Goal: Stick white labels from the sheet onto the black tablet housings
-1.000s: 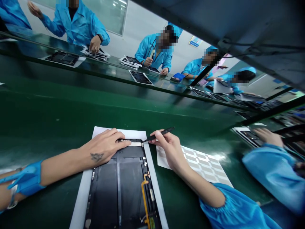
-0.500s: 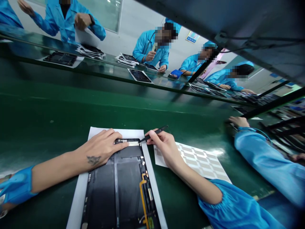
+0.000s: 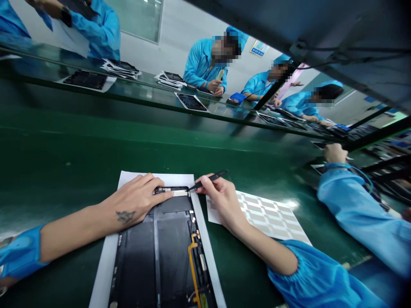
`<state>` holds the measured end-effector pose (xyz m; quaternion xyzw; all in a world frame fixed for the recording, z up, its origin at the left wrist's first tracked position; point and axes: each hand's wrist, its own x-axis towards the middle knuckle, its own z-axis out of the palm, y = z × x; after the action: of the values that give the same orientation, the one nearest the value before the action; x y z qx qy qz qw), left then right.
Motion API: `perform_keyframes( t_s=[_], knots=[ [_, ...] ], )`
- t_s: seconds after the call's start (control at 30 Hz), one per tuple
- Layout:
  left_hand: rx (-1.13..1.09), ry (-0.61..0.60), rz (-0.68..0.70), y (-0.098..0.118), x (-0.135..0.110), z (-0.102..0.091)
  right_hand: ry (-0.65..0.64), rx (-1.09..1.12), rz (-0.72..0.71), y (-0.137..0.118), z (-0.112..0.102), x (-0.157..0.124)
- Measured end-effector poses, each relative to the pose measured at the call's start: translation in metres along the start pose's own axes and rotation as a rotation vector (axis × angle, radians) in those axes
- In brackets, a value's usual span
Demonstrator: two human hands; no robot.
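Observation:
An opened tablet (image 3: 173,244), its dark inner parts and orange flex cable (image 3: 192,256) exposed, lies on a white sheet (image 3: 105,265). My left hand (image 3: 138,196) rests over its upper left edge, fingers bent around the top and thumb pressed on a white strip (image 3: 180,193). My right hand (image 3: 221,196) pinches a slim black pointed tool (image 3: 210,179), tweezers or a pry stick, I cannot tell which. Its tip is at the tablet's top right corner, by the end of the strip. Under my right wrist lies a sheet of grey-white stickers (image 3: 266,214).
At right, a co-worker's blue sleeve (image 3: 359,205) and hand (image 3: 335,153) reach over the green table (image 3: 80,158). Across it, co-workers sit behind a raised ledge with tablets (image 3: 191,102) and a stack of them (image 3: 120,68). A dark shelf (image 3: 305,25) hangs overhead.
My hands and the tool have barely moved. The co-worker's hand at right has shifted right and up. Across the table, one co-worker's arms swung left with a paper, and another brought both hands together.

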<state>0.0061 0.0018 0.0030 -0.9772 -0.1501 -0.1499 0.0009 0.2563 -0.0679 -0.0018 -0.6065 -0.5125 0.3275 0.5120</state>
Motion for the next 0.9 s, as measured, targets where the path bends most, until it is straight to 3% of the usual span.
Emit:
perform_keyframes(
  t_s=[0.43,0.6,0.73,0.9],
  knots=[
    [0.019,0.013,-0.008,0.0,-0.002,0.003,-0.009,-0.102,-0.033,0.001,0.0,0.002],
    [0.099,-0.03,0.014,0.002,0.002,0.0,0.047,0.001,-0.013,-0.001,-0.002,0.005],
    [0.228,-0.169,0.02,0.014,0.021,-0.01,-0.022,-0.075,-0.237,-0.025,-0.006,0.007],
    [0.292,-0.236,0.031,0.017,0.032,-0.014,-0.31,-0.417,-0.56,-0.051,0.0,0.018]
  ],
)
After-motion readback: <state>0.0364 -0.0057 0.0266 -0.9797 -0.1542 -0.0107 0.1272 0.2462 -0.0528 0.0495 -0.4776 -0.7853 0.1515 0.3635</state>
